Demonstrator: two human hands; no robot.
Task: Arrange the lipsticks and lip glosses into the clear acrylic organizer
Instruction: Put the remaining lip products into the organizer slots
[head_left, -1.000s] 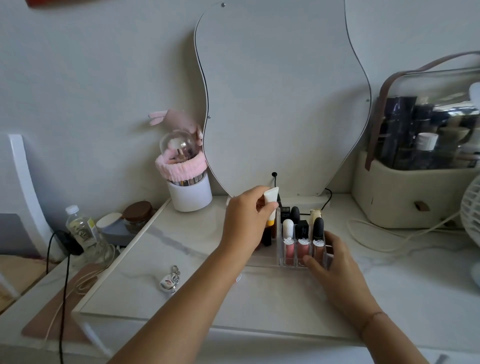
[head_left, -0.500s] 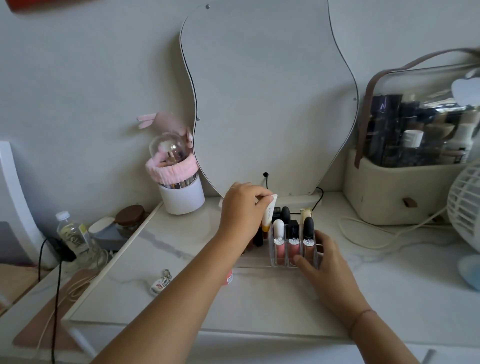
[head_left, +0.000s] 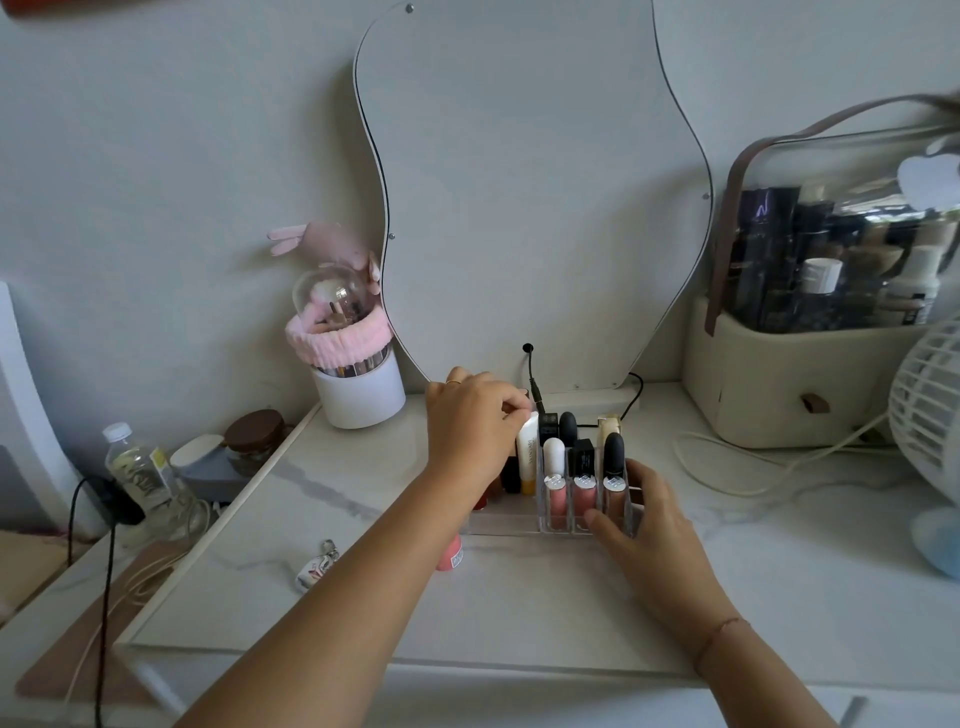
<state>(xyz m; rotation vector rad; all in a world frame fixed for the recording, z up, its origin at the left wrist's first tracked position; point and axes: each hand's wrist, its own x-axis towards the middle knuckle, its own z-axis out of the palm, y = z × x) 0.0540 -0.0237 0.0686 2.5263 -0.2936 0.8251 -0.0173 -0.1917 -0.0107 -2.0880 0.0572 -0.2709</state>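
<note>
Downward went the white tube (head_left: 528, 452): 1 second before, the left hand (head_left: 475, 431) held it above the clear acrylic organizer (head_left: 506, 525), and now it stood low among the back slots, just left of the 3 pink lip glosses (head_left: 584, 496) in front. Left fingers (head_left: 511, 410) were curled and pinched the tube's top. The right hand (head_left: 657, 525) lay with relaxed fingers against the organizer's front right corner, holding nothing.

The tube was tall and soft-looking, so it could lean onto the neighbouring caps once freed, likely if it was not fully seated. A quick pull back of the left forearm could sweep the pink tube (head_left: 450, 555) lying on the counter (head_left: 519, 597) beneath it. Lifting the right hand early could let the light organizer slide.

Clear walls made the slot borders hard to read, so which compartment the tube occupied could not be told. Left hand and wrist hid the organizer's left half and several dark sticks there. Only part of the pink tube showed.
</note>
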